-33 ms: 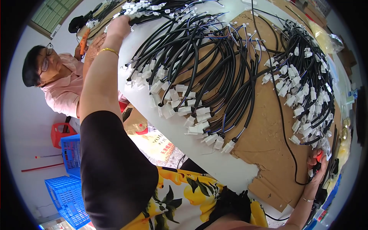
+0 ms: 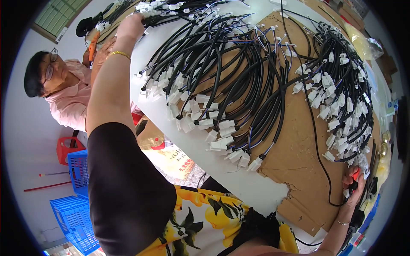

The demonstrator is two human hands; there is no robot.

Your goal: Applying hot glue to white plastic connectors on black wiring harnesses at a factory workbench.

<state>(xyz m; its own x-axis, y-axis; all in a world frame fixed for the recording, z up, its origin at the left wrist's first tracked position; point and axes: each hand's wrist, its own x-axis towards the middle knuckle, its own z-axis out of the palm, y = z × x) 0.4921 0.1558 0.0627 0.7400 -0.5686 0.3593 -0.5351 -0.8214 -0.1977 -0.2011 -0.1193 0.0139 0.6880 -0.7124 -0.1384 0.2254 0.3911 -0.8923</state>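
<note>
From where I stand, the worktop (image 2: 196, 147) carries a broad middle pile of cables (image 2: 256, 81), a right-hand pile (image 2: 341, 98) and a far pile (image 2: 160, 7). The left hand (image 2: 130, 29) is at the far pile, grip hidden; the right hand (image 2: 353, 187) curls round something red (image 2: 355, 174). White plugs (image 2: 206, 124) look already fitted; what's left, I can't tell.

White table (image 2: 258, 187) is holding loads here: torn brown cardboard (image 2: 294, 158) is covering its right side, a big fan of black cables (image 2: 253, 91) is sprawling over both mid-frame, another cable heap (image 2: 341, 100) is lying upper right, more cables (image 2: 196, 6) are sitting up top, and a thin black cord (image 2: 315, 145) is snaking down the right.
</note>
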